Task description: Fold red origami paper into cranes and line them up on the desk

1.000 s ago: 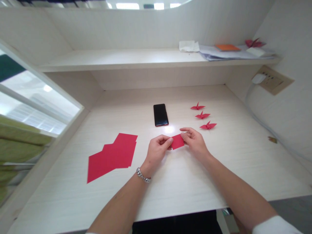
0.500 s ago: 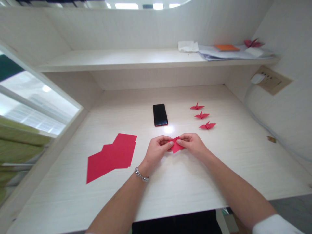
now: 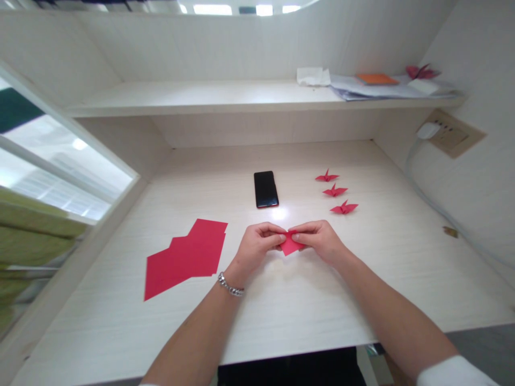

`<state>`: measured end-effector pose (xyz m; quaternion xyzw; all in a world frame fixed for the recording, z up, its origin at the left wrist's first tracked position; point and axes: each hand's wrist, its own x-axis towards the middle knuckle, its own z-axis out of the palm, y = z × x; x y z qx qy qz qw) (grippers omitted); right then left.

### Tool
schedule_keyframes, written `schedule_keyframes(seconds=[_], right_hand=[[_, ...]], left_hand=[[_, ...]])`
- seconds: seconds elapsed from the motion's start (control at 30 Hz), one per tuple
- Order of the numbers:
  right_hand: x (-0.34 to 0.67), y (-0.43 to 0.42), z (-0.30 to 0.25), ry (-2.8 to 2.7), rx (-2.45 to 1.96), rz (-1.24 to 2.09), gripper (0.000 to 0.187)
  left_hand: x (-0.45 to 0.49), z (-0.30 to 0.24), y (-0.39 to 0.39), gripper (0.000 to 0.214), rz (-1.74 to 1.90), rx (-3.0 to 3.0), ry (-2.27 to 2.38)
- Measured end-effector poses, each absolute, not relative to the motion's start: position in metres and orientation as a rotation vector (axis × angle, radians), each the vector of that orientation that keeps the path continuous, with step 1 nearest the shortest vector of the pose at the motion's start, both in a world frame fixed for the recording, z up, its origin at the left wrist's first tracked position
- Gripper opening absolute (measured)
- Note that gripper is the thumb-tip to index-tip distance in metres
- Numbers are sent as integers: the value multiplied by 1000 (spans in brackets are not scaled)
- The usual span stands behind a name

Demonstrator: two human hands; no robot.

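A small folded piece of red origami paper point(image 3: 290, 246) is held between both hands just above the desk, one corner pointing toward me. My left hand point(image 3: 259, 245) pinches its left side, thumb on top and fingers behind. On the right side my right hand point(image 3: 321, 241) grips it the same way. The fingers cover much of the paper's upper part. Beyond the right hand sit three red paper cranes, the nearest crane point(image 3: 344, 208), the middle crane point(image 3: 335, 191) and the farthest crane point(image 3: 327, 176). Flat red paper sheets point(image 3: 193, 252) lie overlapping to the left.
A black phone point(image 3: 266, 190) lies beyond my hands. The shelf point(image 3: 193, 96) above bears papers point(image 3: 346, 88), an orange pad point(image 3: 377, 79) and a larger red folded crane point(image 3: 422, 72). A cable point(image 3: 428, 201) runs down the right wall from a plugged-in charger point(image 3: 428, 130).
Both hands keep their hold on the red paper, with the fingers shifted slightly and its lower corner a little nearer to me. The whole view has drifted slightly.
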<state>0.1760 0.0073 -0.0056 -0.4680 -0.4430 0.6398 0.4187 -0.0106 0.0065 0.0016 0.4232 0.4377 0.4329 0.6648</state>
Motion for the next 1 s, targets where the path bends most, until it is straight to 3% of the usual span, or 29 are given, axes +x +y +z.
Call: schedule_keyframes(seconds=[0.53, 1.0], right_hand=[[173, 6, -9, -1185, -1143, 1532, 25], [177, 6, -8, -1070, -1036, 1716, 24]], left_hand=[[-12, -4, 7, 13, 1019, 1044, 1012], [-21, 5, 8, 12, 974, 998, 915]])
